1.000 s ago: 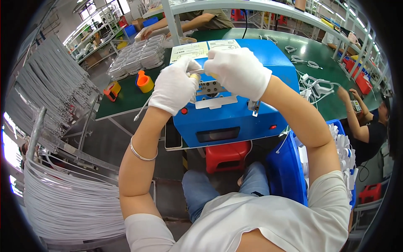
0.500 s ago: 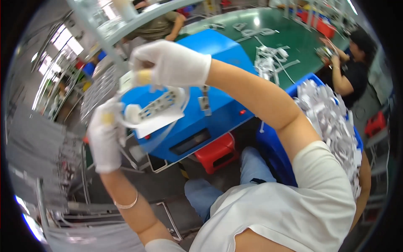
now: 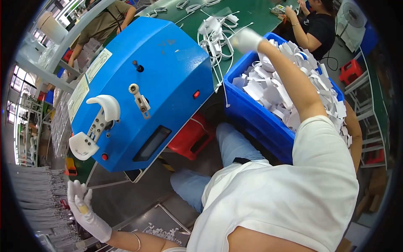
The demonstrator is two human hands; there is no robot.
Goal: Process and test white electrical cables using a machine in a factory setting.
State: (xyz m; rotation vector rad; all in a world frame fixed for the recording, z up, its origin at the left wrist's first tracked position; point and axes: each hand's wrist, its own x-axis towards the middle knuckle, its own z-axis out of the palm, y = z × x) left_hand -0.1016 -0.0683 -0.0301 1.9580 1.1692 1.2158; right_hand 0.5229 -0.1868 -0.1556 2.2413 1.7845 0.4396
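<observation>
The left hand (image 3: 84, 208), gloved, is hanging low off the worktop's (image 3: 252, 17) near edge beside the hanging white cables (image 3: 35, 197), fingers loosely spread, holding nothing certain. The right hand (image 3: 245, 40) is reaching over the blue bin (image 3: 256, 122) toward coiled cables (image 3: 216, 35); its closure is blurred, so I cannot tell.

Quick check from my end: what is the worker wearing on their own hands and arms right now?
Both hands wear thin white fabric gloves: the left hand and the right hand. A thin silvery bangle circles the left wrist. The forearms are bare, and a white short-sleeved shirt covers the shoulders and upper arms.
</observation>
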